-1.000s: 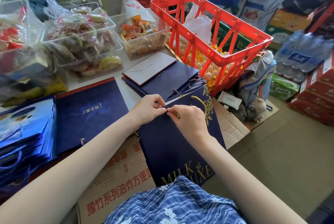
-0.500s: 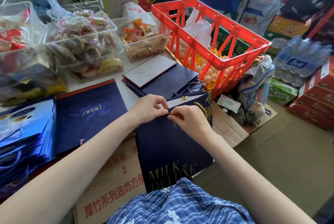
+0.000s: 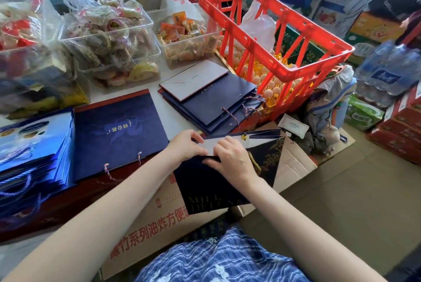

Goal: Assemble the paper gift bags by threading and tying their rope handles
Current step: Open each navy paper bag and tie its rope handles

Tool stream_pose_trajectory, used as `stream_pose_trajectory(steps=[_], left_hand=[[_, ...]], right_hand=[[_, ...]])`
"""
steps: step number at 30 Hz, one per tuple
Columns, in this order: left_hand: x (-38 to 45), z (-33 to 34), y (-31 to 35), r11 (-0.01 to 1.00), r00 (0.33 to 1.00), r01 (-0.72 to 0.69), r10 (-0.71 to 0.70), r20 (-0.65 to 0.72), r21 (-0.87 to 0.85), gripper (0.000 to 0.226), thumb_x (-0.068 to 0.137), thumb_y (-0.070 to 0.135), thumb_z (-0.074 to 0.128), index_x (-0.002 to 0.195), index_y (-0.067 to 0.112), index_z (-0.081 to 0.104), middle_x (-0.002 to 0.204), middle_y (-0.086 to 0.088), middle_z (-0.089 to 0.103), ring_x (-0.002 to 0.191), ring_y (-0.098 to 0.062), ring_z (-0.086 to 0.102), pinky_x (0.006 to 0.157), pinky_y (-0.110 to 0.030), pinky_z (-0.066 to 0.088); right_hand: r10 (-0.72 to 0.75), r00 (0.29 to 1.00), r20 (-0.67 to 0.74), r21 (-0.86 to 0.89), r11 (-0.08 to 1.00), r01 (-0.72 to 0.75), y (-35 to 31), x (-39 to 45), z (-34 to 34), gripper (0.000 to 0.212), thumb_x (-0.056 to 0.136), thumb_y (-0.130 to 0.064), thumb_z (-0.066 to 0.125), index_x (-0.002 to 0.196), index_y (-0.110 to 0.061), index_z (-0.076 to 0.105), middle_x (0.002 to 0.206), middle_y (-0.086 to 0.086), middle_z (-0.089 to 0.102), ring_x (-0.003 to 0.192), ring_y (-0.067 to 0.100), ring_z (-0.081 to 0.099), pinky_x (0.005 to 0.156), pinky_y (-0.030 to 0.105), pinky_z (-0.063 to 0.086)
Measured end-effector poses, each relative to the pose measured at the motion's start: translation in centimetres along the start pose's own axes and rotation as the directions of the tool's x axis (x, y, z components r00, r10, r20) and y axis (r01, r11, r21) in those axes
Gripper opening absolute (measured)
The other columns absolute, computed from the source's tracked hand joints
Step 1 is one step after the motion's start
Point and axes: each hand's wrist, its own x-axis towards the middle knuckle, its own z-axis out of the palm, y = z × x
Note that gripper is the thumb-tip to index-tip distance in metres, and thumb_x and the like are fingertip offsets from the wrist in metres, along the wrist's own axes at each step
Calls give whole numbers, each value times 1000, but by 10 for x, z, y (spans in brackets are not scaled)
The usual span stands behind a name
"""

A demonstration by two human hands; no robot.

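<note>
Stacked cartons, a pack of water bottles (image 3: pixel 391 69) and a crowded white table (image 3: pixel 173 117) surround the work. Compared with a second ago, the navy gift bag (image 3: pixel 218 181) has been pulled open at its mouth: a pale inner lining is now exposed between the hands, where the top edge was previously held closed and pinched together. The threading appears to be moving to the inside of the bag, probably so that a rope end can be knotted there.

Beyond the grip, a large red crate (image 3: pixel 273 31) is seen holding eggs and a white plastic bag. To its left, clear plastic tubs (image 3: pixel 107 38) are filled with wrapped snacks. Just past the grip, flat navy bags (image 3: pixel 216 101) with cords fitted are stacked; well to its left lies a blue pile (image 3: pixel 34 145).

The near edge of the mouth is pinched by the left hand (image 3: pixel 185 145) and the right hand (image 3: pixel 232 158), fingers curled over the rim. A gold rope handle (image 3: pixel 254 161) is glimpsed beside the right hand.
</note>
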Motion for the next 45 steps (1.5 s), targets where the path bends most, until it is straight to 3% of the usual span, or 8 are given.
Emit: stream_pose_trajectory(steps=[10, 16, 23, 25, 30, 34, 41, 45], left_hand=[[-2, 25, -25, 998, 992, 13, -21, -125, -59, 20, 86, 16, 60, 94, 17, 42, 81, 1, 61, 79, -18, 52, 65, -28, 37], [2, -3, -31, 922, 985, -59, 117, -130, 383, 37, 83, 38, 66, 116, 24, 55, 109, 3, 59, 107, -22, 53, 87, -36, 43], [1, -7, -28, 766, 958, -264, 277, 69, 586, 6, 86, 20, 60, 88, 20, 66, 95, 3, 62, 97, -17, 50, 82, -29, 42], [0, -5, -32, 717, 942, -288, 332, 53, 635, 8, 91, 22, 55, 92, 19, 62, 99, 3, 57, 100, -18, 49, 76, -29, 40], [-7, -14, -35, 753, 932, -299, 363, 10, 586, 7, 93, 22, 52, 90, 20, 58, 98, 4, 54, 96, -18, 52, 70, -29, 38], [-19, -33, -28, 738, 896, -341, 443, -38, 582, 8, 93, 22, 52, 88, 18, 55, 92, 4, 50, 89, -20, 52, 68, -30, 39], [-35, -46, -35, 756, 822, -431, 554, -130, 494, 7, 91, 15, 56, 86, 10, 57, 91, -3, 54, 79, -23, 54, 71, -35, 43], [-33, -19, -79, 675, 769, -439, 623, -141, 593, 7, 87, 13, 60, 83, 13, 54, 81, -4, 52, 72, -24, 53, 66, -34, 44]], right_hand=[[-13, 1000, 19, -72, 997, 15, -1, -27, 25, 44, 62, -36, 85, 59, -11, 50, 60, 3, 50, 56, 23, 51, 55, 28, 36], [-13, 1000, 13, -46, 999, 13, 4, -29, 24, 42, 63, -32, 85, 58, -11, 49, 59, 2, 50, 54, 21, 50, 51, 25, 35], [95, 993, 71, 252, 961, -110, 38, -24, -12, 26, 83, -29, 68, 69, -10, 58, 73, -1, 53, 71, 17, 49, 65, 26, 36], [281, 957, 72, 167, 942, -289, 58, -15, -30, 26, 91, -31, 59, 80, -8, 63, 82, 2, 60, 81, 19, 53, 69, 30, 39], [468, 701, 538, -141, 870, -473, 71, 1, -35, 45, 99, -45, 33, 103, -9, 61, 101, 9, 65, 99, 31, 58, 82, 38, 44], [482, 764, 429, -288, 875, -389, 60, 11, -40, 46, 98, -46, 35, 82, -17, 66, 89, 5, 64, 106, 27, 51, 91, 41, 32], [420, 871, 255, -426, 857, -289, 37, 19, -49, 49, 95, -55, 37, 96, -22, 73, 106, 7, 52, 108, 26, 38, 93, 43, 28], [474, 650, 594, -286, 880, -380, 30, 5, -26, 46, 94, -53, 40, 80, -20, 68, 102, 10, 52, 109, 29, 46, 89, 38, 36]])
